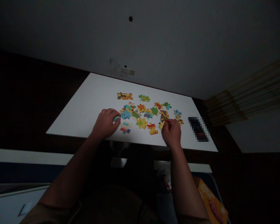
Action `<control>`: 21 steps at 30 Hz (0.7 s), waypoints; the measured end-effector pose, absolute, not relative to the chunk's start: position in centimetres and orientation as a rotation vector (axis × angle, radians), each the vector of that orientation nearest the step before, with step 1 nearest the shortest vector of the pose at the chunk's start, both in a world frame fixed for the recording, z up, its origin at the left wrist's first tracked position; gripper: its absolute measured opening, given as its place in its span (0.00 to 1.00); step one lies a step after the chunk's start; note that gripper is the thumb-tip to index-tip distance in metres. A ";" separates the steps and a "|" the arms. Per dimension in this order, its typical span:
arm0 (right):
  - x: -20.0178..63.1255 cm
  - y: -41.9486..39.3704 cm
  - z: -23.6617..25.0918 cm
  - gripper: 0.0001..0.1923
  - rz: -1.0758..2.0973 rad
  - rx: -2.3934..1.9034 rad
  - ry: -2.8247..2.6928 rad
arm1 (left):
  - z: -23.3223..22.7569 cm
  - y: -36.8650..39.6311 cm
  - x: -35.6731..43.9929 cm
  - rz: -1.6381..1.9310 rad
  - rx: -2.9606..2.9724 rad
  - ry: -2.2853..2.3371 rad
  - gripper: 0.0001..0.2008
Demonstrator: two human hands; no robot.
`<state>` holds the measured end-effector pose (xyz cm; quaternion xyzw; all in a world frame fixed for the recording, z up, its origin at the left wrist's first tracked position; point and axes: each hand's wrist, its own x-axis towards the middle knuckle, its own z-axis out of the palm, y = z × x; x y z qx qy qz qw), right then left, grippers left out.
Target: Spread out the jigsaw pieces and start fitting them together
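Observation:
Several colourful jigsaw pieces lie scattered over the middle of a white table. My left hand rests on the table at the left of the pile, fingers curled around a light blue piece. My right hand sits at the right of the pile, pinching a small yellow piece between its fingertips. A pale striped piece and an orange-red piece lie between the two hands, near the table's front edge.
A dark flat object, blurred out, lies on the table's right side. An orange box sits low at the right beside my arm. A wall with a socket plate stands behind the table. The room is dim.

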<state>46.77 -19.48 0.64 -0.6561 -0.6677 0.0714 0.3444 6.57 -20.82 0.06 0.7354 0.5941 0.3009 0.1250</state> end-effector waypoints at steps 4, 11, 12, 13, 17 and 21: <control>45.5 -20.0 1.7 0.17 -0.003 -1.814 -1.816 | -0.2 -20.8 6.6 0.894 2.138 1.736 0.14; 40.3 -17.4 4.7 0.24 0.118 -1.800 -2.102 | 0.0 -21.0 6.9 0.834 2.152 1.739 0.14; 39.4 -16.5 5.2 0.25 0.141 -1.793 -2.142 | 0.1 -21.1 7.0 0.817 2.148 1.747 0.14; 38.4 -15.5 5.6 0.26 0.159 -1.791 -2.184 | 0.2 -21.1 7.1 0.804 2.143 1.753 0.14; 35.3 -11.8 6.6 0.29 0.243 -1.853 -2.451 | 0.6 -21.4 7.3 0.778 2.124 1.762 0.12; 34.0 -9.3 6.6 0.26 0.341 -1.867 -2.594 | 0.9 -21.6 7.5 0.795 2.119 1.753 0.13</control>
